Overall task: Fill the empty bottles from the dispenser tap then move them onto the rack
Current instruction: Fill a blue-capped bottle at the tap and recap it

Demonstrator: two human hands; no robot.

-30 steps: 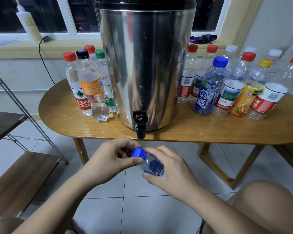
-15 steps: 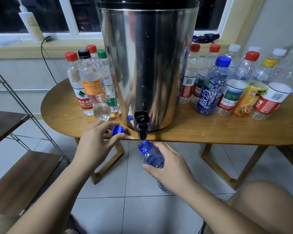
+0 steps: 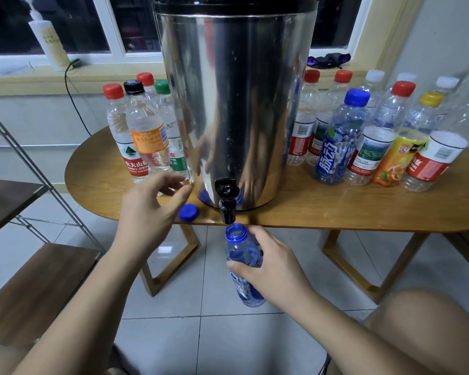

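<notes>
- A rounded wooden counter [image 3: 336,209] stands before a dark window over a tiled floor [image 3: 228,334]. A tall steel dispenser [image 3: 236,104] sits in the middle of it.
- The right grip [image 3: 271,269] has its fingers and thumb curled round the middle of a clear blue bottle [image 3: 240,247] and holds it below the counter's edge.
- The bottle is uncapped and nearly upright. Its open mouth rises out of the top of the right grip, right under the black tap [image 3: 227,204] and just apart from the spout.
- The left grip [image 3: 149,209] hovers over the counter's front edge, well to the left of the right grip. Its fingers are loosely bent and hold nothing.
- A blue cap [image 3: 188,212] lies on the counter just right of the left grip's thumb, between that grip and the tap.
- A cluster of capped bottles [image 3: 144,136] stands beyond the left grip's fingertips.
- A larger row of capped bottles [image 3: 363,136] stands up and to the right of the right grip, past the dispenser.
- The rack [image 3: 38,280], with wooden shelves in a metal frame, lies left of the left grip.
</notes>
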